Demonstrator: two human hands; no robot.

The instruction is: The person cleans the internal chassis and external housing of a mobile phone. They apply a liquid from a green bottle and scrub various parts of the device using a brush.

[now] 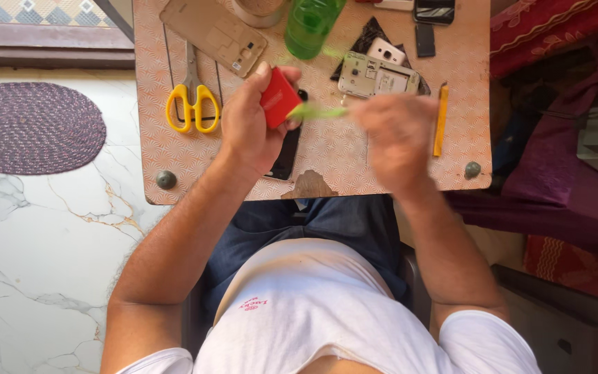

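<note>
While both hands work above the patterned surface [188,156], the layout reads as follows:
Left hand [250,128]: closed around a small red block [279,97], pinched between thumb and fingers, raised off the surface.
Right hand [397,135]: blurred; fingers closed on a slim green tool [318,111] whose tip meets the red block's lower edge.
Red block: centre of the surface, over a black phone [286,156] lying flat.
Opened phone body [378,76]: 2 o'clock from the red block, inner side up.
Gold back cover [214,33]: 11 o'clock.
Yellow-handled scissors [192,97]: 9 o'clock, flat.
Green bottle [311,24]: 12 o'clock.
Yellow pry stick [440,121]: 3 o'clock, beyond the right hand.
</note>
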